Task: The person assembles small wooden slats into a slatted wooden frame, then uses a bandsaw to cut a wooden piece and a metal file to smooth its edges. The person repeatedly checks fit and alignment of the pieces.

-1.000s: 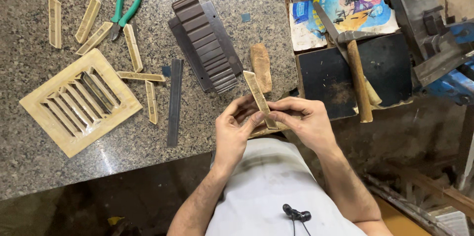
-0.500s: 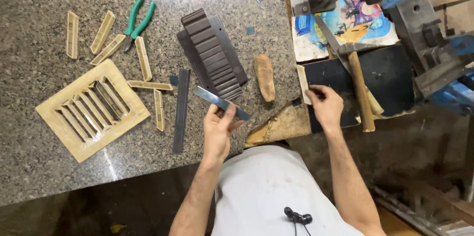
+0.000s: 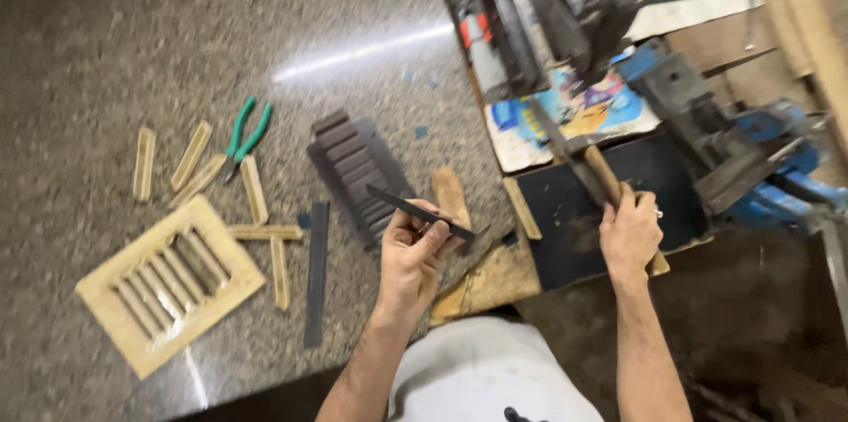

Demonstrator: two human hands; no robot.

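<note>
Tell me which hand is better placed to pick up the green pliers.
Left. The left hand is over the granite top, on the same side as the pliers, though its grip holds a dark slat. The right hand is farther off, closed on a wooden handle.

Overhead light throws a bright streak of glare across the speckled grey granite worktop (image 3: 132, 51). Motion blur softens the whole frame, worst around the blue metal vise (image 3: 751, 157); lower corners fall dim.
</note>
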